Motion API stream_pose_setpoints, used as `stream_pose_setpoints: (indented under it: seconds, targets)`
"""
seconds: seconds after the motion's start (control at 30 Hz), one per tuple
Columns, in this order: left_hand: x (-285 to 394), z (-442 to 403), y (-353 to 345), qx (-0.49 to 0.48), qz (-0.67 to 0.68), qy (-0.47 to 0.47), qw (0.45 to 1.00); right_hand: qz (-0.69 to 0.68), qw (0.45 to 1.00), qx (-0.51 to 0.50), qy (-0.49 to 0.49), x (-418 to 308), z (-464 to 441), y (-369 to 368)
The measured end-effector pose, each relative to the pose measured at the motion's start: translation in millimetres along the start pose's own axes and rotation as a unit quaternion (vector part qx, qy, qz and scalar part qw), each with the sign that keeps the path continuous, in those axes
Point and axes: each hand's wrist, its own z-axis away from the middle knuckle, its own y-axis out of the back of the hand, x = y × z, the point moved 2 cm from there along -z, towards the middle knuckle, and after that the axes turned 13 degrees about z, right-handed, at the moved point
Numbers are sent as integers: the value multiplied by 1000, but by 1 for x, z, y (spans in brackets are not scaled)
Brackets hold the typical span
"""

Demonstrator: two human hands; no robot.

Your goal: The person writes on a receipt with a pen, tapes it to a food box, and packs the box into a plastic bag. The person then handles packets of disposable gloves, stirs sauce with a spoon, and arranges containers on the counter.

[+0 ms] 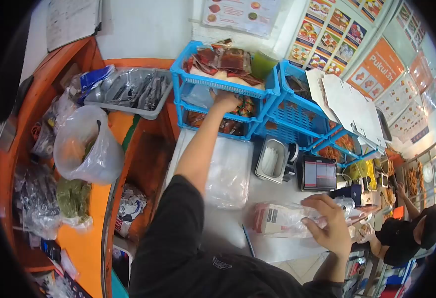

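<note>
The left hand point(225, 102) reaches into the middle level of the blue basket rack point(223, 83), at the small colourful packets point(246, 106); its fingers are partly hidden, so I cannot tell if they grip. For a good reach, the wrist should be low, clear of the upper rim, and the fingers should pinch one packet only. Below the rack, to its right, the right hand point(330, 224) is open, loosely curved, beside the labelled plastic package point(277, 220).

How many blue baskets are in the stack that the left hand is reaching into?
3 that show: the top basket with dark red packets, the middle basket that the left hand reaches into, and the bottom basket. Others may be hidden.
</note>
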Motion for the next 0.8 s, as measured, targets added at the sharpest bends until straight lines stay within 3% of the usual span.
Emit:
stream_pose_setpoints:
  seconds: [0.07, 0.1, 0.2, 0.23, 0.3, 0.4, 0.5, 0.57, 0.6, 0.67, 0.7, 0.73, 0.77, 0.8]
  targets:
    - [13, 54, 11, -142, 70, -70, 985, 11, 999, 24, -39, 9, 13, 10]
    - [24, 97, 25, -169, 79, -147, 971, 9, 998, 41, -54, 14, 21, 14]
    - [34, 206, 52, -272, 194, -338, 880, -47, 994, 79, -66, 31, 31, 14]
    - [52, 223, 72, -352, 229, -377, 826, -69, 990, 107, -66, 30, 27, 8]
    - [80, 241, 84, -481, 404, -407, 662, -147, 978, 149, -25, 12, 12, -7]
    - [105, 262, 71, -528, 642, -340, 440, -182, 973, 123, 70, 13, 5, -27]
    - [128, 302, 59, -375, 782, -50, 495, -233, 951, 150, 139, 34, 19, -31]
    - [135, 329, 28, -275, 711, -34, 647, -352, 913, 149, 140, 42, 30, -19]
    - [125, 325, -2, -323, 745, -19, 583, -439, 880, 137, 123, 44, 36, -9]
    - [156, 312, 10, -435, 605, -39, 666, -598, 776, 197, -20, 68, 67, 3]
    - [163, 315, 16, -291, 502, -146, 801, -582, 762, 272, -79, 72, 75, 16]
    - [171, 323, 19, -131, 367, -244, 888, -558, 743, 342, -141, 75, 83, 29]
    - [180, 333, 22, 37, 210, -328, 920, -498, 779, 356, -136, 78, 79, 39]
    - [185, 337, 17, 73, 161, -301, 937, -435, 809, 372, -133, 82, 75, 49]
